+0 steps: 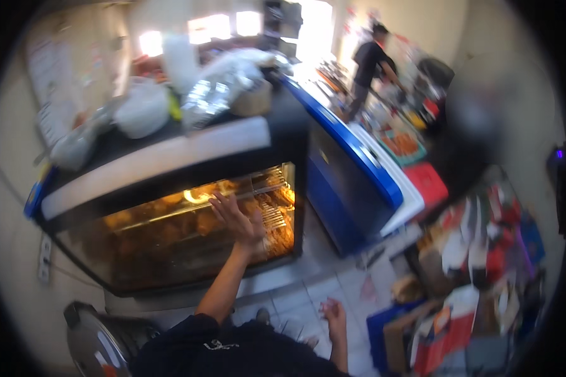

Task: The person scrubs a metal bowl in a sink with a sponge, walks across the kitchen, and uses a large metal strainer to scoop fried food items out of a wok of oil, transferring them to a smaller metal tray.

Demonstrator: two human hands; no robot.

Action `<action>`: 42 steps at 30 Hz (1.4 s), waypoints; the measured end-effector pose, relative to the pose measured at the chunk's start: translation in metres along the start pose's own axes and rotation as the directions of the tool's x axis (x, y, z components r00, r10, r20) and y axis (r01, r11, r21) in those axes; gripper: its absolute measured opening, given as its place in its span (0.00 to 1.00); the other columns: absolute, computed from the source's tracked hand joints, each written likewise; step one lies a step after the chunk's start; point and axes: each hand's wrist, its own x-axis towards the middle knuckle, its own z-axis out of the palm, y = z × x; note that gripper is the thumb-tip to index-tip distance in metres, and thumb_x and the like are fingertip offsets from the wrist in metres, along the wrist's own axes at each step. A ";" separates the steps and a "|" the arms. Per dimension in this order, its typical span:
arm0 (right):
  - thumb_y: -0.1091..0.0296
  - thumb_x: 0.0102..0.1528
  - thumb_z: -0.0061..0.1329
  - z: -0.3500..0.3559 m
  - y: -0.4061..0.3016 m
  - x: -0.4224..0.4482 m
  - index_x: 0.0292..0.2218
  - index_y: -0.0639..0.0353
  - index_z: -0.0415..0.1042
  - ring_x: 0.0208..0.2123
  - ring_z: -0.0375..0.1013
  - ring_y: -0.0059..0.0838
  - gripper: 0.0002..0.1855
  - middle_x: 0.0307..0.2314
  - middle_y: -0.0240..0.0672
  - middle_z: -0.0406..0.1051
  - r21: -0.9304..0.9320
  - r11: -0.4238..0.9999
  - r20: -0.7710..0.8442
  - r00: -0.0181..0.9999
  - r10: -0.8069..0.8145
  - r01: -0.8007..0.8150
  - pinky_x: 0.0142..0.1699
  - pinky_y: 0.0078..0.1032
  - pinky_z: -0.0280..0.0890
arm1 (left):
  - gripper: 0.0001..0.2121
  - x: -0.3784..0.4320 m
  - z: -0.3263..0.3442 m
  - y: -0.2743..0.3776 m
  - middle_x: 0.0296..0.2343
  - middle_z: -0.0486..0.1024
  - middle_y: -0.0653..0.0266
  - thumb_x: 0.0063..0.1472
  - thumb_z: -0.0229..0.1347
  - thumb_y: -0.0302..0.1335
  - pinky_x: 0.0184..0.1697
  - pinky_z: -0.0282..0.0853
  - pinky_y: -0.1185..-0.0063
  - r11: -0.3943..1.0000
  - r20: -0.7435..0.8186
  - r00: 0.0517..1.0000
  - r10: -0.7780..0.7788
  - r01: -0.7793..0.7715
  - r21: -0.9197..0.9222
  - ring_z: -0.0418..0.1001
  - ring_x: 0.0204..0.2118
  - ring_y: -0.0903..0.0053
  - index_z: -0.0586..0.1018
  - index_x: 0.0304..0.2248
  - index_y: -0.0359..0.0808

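Note:
A lit food warming cabinet (170,282) with a glass front stands before me. Browned pieces of food, which look like roast chicken, sit behind the glass, and wire racks (272,214) show at its right end. My left hand (238,219) is raised at the glass front with its fingers spread and holds nothing. Whether the palm touches the glass, I cannot tell. Lower down, my right hand (334,315) hangs over the tiled floor (306,294), its fingers loosely bent and apart, with nothing seen in it. Motion blur softens the details.
White plastic bags (141,108) and a foil-covered bundle (212,96) lie on the cabinet top. To its right stands a blue chest (349,188). Boxes and packaging (448,330) are heaped at the right. A large metal pot (94,344) is at lower left. Another person (370,63) works farther back.

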 end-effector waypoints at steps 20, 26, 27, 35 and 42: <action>0.45 0.55 0.50 -0.177 0.034 -0.469 0.59 0.57 0.57 0.45 0.70 0.39 0.38 0.50 0.46 0.66 0.015 0.953 -0.818 0.551 -0.162 0.302 0.48 0.35 0.67 | 0.36 -0.088 -0.117 0.315 0.63 0.39 0.50 0.56 0.44 0.50 0.65 0.24 0.54 0.349 0.545 0.832 0.101 0.484 -0.803 0.34 0.66 0.54 0.52 0.62 0.47; 0.47 0.56 0.48 -0.291 0.095 -0.557 0.57 0.56 0.60 0.48 0.69 0.42 0.33 0.47 0.50 0.68 0.055 0.633 -0.958 0.220 -0.185 0.772 0.52 0.38 0.64 | 0.41 -0.241 -0.061 0.445 0.54 0.58 0.48 0.53 0.57 0.38 0.61 0.43 0.57 -0.041 0.132 -0.050 0.990 0.793 0.608 0.56 0.57 0.58 0.48 0.60 0.32; 0.48 0.56 0.48 -0.322 0.148 -0.555 0.56 0.56 0.61 0.48 0.68 0.43 0.32 0.46 0.51 0.68 -0.046 0.962 -0.984 0.156 -0.091 0.270 0.52 0.37 0.63 | 0.36 -0.315 -0.037 0.463 0.51 0.61 0.52 0.54 0.55 0.35 0.59 0.49 0.60 0.011 0.190 -0.248 0.950 0.636 0.772 0.58 0.54 0.62 0.53 0.58 0.31; 0.51 0.56 0.48 -0.396 0.108 -0.612 0.55 0.61 0.62 0.46 0.70 0.41 0.31 0.43 0.51 0.69 0.011 0.992 -0.886 0.459 0.068 -0.125 0.51 0.31 0.64 | 0.40 -0.644 -0.066 0.450 0.49 0.69 0.49 0.46 0.61 0.52 0.53 0.62 0.64 0.505 0.186 -0.969 0.161 -0.081 -0.859 0.68 0.52 0.60 0.66 0.55 0.37; 0.50 0.56 0.49 -0.430 0.302 -0.814 0.53 0.66 0.62 0.43 0.73 0.46 0.32 0.42 0.52 0.71 0.303 0.909 -0.953 -0.095 0.288 -0.285 0.48 0.32 0.67 | 0.30 -0.802 -0.204 0.581 0.34 0.76 0.47 0.62 0.46 0.52 0.41 0.69 0.63 0.694 0.369 -0.919 -0.141 -0.358 -0.625 0.75 0.37 0.59 0.69 0.47 0.30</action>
